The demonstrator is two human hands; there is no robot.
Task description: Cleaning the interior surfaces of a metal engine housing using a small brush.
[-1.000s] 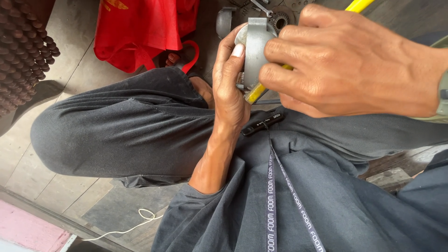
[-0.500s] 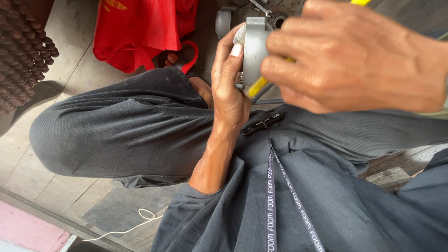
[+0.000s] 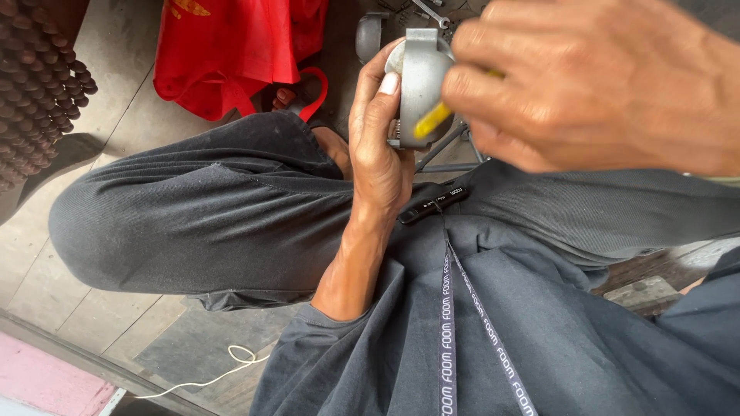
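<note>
My left hand (image 3: 378,146) wraps around a grey round metal part (image 3: 420,81) and holds it up in front of my knees. My right hand (image 3: 601,85) is close to the camera and grips a yellow-handled tool (image 3: 433,119) whose end lies against the metal part. Most of the tool is hidden inside my fist. I sit with my legs in dark grey trousers (image 3: 200,208) bent beneath both hands.
A red bag (image 3: 231,46) lies on the floor beyond my knee. A dark beaded mat (image 3: 35,85) is at the far left. Another grey metal piece (image 3: 370,35) and a wrench (image 3: 428,11) lie on the floor ahead. A white cord (image 3: 223,370) curls below.
My right hand has shifted up and right, showing more of the grey part and the tool's yellow end. The left hand holds steady.
</note>
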